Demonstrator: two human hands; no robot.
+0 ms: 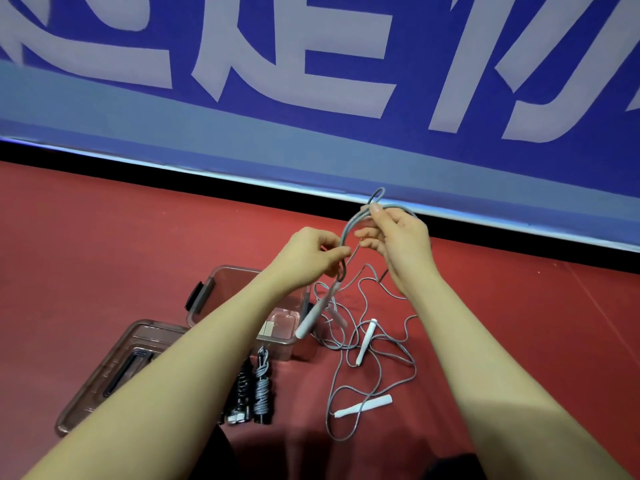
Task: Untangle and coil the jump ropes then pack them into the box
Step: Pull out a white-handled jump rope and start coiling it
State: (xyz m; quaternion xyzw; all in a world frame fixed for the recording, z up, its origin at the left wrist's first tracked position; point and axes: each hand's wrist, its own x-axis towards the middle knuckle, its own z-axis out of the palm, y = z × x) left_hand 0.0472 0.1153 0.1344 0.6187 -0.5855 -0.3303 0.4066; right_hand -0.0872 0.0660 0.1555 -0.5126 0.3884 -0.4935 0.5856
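grey rope [349, 233] pinched by left hand [308, 252] and right hand [398, 237], raised above box [221, 282] rim.

Both forearms are bare to the frame's edge, no sleeves.

The blue banner [311, 64] bears large white characters (cropped, unreadable).
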